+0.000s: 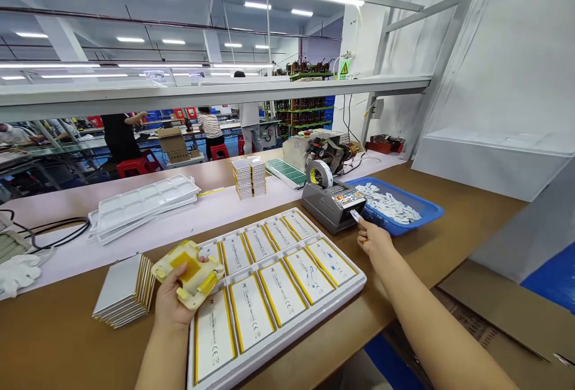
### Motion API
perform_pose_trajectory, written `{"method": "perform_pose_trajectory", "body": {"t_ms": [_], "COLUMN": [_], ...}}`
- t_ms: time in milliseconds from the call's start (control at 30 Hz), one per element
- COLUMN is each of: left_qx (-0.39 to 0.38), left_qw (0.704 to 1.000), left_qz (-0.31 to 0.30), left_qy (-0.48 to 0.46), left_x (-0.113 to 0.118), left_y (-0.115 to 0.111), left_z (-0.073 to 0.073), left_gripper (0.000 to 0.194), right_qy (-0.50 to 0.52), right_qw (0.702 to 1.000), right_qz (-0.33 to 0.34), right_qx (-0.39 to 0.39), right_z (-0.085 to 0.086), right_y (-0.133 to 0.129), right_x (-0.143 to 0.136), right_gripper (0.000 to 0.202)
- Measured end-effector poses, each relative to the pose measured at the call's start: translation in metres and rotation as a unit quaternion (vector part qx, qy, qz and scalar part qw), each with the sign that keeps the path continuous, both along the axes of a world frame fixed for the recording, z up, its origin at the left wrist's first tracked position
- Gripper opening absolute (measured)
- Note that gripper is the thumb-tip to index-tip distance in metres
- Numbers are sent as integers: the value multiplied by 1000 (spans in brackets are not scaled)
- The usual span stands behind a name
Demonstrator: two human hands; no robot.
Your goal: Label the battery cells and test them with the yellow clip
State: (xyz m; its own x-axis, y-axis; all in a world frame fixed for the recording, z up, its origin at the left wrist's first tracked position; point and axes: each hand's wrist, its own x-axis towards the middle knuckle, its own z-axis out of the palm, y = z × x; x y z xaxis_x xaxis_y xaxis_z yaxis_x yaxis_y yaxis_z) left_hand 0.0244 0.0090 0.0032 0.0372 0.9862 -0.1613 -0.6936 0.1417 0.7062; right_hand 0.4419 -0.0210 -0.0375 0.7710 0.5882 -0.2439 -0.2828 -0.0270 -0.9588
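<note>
My left hand (173,303) is closed around a cream plastic fixture (204,276) with yellow patches, held over the left end of a white tray (287,339). Flat battery packs (250,309) with yellow edges and printed white faces lie in the tray's two rows. My right hand (375,239) pinches a short white tape strip (356,215) at the front opening of a dark grey tape dispenser (330,205). On top of the dispenser sits a tape roll (318,173). Whether the strip is still joined to the dispenser cannot be made out.
A blue basket (429,213) of white strips stands beside the dispenser. Stacked packs (123,288) are at the left, with more stacks (249,177) farther back. White trays (146,204), a machine (323,147) and a white glove (20,273) lie around. People are in the background.
</note>
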Motion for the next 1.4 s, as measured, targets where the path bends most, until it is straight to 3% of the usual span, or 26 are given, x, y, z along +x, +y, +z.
{"method": "perform_pose_trajectory", "body": {"t_ms": [100, 133, 167, 200, 267, 333, 400, 467, 533, 600, 767, 867, 933, 1000, 1067, 1167, 1300, 1400], "left_qx": [-8, -12, -18, -23, -29, -31, -23, -10, -5, -7, -15, -14, -6, -1, 0, -24, -36, -29], "left_qw": [1000, 1000, 1000, 1000, 999, 999, 999, 999, 998, 998, 999, 1000, 1000, 999, 999, 998, 997, 998], "left_qz": [-2, -3, -3, -3, 1, 4, -8, -29, -45, -46, -29, -10, -7, -7, -4, 11, 19, 14], "left_qy": [-9, -11, -13, -14, -15, -16, -22, -33, -43, -47, -30, -6, 13, 31, 40, 57, 68, 61], "left_x": [4, 5, 6, 7, 8, 8, 6, 4, 3, 3, 5, 5, 4, 5, 6, 7, 8, 7], "left_y": [-3, -4, -5, -5, -5, -6, -6, -5, -3, -2, -1, 0, 2, 3, 4, 6, 7, 7], "left_z": [1, 1, 1, 0, -1, -3, -5, -7, -8, -8, -5, -2, 0, 0, 1, 1, 1, 1], "left_gripper": [36, 34, 32, 29, 26, 27, 29, 31, 31, 30, 33, 36, 38, 39, 39, 36, 34, 35], "right_qy": [-125, -215, -315, -409, -519, -571, -606, -621, -620, -610, -552, -517, -513, -507, -511, -551, -625, -625], "right_qw": [992, 976, 941, 880, 712, 578, 500, 465, 482, 533, 657, 716, 790, 848, 851, 799, 709, 703], "right_qz": [-22, 29, 118, 235, 467, 581, 618, 627, 610, 574, 514, 467, 335, 152, 61, 111, 173, 194], "right_qx": [17, 31, 47, 63, 76, 49, -10, -70, -108, -118, -20, 36, 27, -14, -102, -213, -279, -277], "right_z": [10, 15, 21, 27, 39, 47, 49, 45, 37, 28, 16, 22, 28, 34, 39, 42, 47, 51], "right_y": [-3, -6, -9, -12, -16, -17, -15, -9, -3, 3, 9, 8, 5, 1, -2, -1, 4, 4], "right_x": [-21, -33, -48, -65, -100, -131, -152, -161, -161, -158, -155, -131, -96, -50, -4, 44, 62, 63], "right_gripper": [22, 22, 21, 22, 24, 31, 45, 58, 70, 77, 38, 42, 51, 55, 54, 48, 48, 47]}}
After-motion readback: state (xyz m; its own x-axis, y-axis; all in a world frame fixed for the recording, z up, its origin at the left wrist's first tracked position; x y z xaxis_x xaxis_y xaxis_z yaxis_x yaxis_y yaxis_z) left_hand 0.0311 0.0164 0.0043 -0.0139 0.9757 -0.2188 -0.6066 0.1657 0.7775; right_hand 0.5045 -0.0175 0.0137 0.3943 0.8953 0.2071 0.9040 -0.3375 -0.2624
